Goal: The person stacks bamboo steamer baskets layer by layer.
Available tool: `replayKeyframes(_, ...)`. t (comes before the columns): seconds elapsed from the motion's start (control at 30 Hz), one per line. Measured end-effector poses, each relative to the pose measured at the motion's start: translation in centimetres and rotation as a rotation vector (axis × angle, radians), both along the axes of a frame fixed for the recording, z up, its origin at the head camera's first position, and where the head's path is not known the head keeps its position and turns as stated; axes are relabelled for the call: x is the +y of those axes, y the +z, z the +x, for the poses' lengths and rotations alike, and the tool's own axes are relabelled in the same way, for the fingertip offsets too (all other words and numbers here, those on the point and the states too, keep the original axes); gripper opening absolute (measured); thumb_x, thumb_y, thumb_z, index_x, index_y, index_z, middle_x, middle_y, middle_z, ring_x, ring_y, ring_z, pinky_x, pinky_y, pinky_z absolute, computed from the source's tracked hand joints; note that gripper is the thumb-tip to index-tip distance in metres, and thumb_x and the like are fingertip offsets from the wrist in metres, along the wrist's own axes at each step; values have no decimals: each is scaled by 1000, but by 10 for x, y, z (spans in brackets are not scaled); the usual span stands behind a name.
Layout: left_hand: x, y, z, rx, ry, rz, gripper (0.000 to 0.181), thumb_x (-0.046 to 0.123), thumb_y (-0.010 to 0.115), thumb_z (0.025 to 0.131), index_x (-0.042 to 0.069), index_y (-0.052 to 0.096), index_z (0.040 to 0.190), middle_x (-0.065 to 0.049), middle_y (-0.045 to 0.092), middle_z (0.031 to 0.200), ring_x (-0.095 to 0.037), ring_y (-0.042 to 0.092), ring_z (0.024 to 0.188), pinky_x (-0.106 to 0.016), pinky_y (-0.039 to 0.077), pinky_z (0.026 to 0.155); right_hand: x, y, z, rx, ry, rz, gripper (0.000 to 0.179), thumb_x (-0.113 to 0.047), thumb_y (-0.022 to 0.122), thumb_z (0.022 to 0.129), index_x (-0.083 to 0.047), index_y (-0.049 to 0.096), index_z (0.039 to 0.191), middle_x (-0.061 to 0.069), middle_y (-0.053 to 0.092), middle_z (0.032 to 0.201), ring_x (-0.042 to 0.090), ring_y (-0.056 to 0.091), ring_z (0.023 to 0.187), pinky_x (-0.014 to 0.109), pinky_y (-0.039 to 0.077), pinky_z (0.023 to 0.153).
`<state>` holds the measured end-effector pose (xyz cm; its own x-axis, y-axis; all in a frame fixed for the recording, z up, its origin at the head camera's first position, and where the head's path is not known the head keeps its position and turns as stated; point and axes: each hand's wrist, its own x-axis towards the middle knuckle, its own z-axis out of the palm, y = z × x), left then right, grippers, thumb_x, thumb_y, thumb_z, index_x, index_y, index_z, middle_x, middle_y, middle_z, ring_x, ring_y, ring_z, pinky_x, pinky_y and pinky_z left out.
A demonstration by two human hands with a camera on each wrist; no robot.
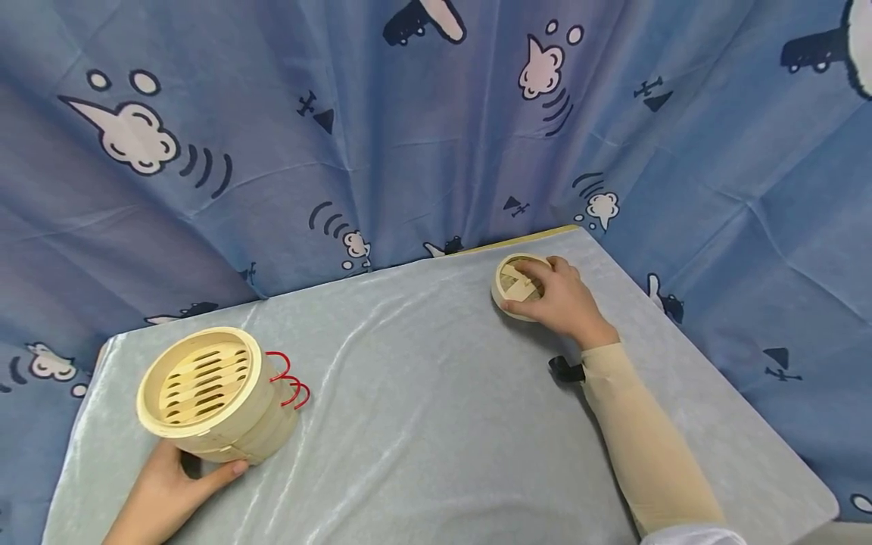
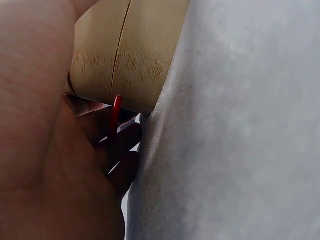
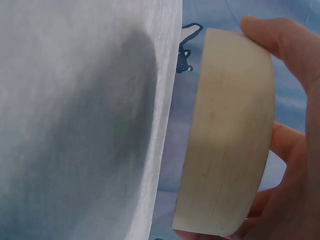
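A round bamboo steamer of stacked tiers is tilted at the left of the table, its slatted inside facing up. Red wire loops stick out from its right side. My left hand grips it from below and in front, thumb along the lower wall. In the left wrist view a red loop hangs by the curled fingers. Toward the back right, my right hand holds a small round bamboo steamer lid, thumb and fingers on its rim. The right wrist view shows the lid's curved side band raised off the cloth.
Pale grey-blue cloth covers the table, with creases running across it. Behind and to the right hangs a blue patterned curtain. A yellowish strip shows along the back edge. Beside my right wrist is a black object.
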<state>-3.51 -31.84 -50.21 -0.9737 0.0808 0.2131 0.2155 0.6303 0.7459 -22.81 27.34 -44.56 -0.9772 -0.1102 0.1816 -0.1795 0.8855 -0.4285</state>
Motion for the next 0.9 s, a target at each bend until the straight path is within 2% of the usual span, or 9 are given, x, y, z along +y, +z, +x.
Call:
replayKeyframes(0.4,-3,-2,0,12,7,4,101,18,95,66,33,39,148,13,48,137,3,39,125,-4,24,99,-13,12,7,35,24,27,86,-80,68,69,-39,52,142,19,43,135,37,44,109,54,45,75)
replayKeyframes(0.63,-3,1,-2,12,-2,19,101,14,95,65,31,40,148,13,48,137,2,39,126,-5,24,101,-18,17,9,60,48,11,84,-77,70,70,-39,51,143,21,41,142,41,42,118,57,44,79)
replayKeyframes(0.7,-1,4,-2,10,-1,28,100,13,95,65,30,41,147,13,49,136,1,41,125,-6,25,101,-21,19,8,69,51,5,83,-77,71,70,-39,52,142,20,41,142,41,42,120,57,44,80)
replayKeyframes(0.8,6,15,2,12,-3,35,97,11,94,66,26,42,147,16,50,134,2,41,123,-5,26,100,-25,23,8,79,61,7,84,-78,70,70,-39,52,142,19,41,142,40,42,120,57,45,80)
replayKeyframes(0.9,6,15,1,12,-3,33,98,10,94,65,26,42,147,16,49,135,3,41,124,-5,26,100,-30,27,7,86,68,1,84,-78,69,70,-39,52,142,17,41,141,39,42,120,56,45,80)
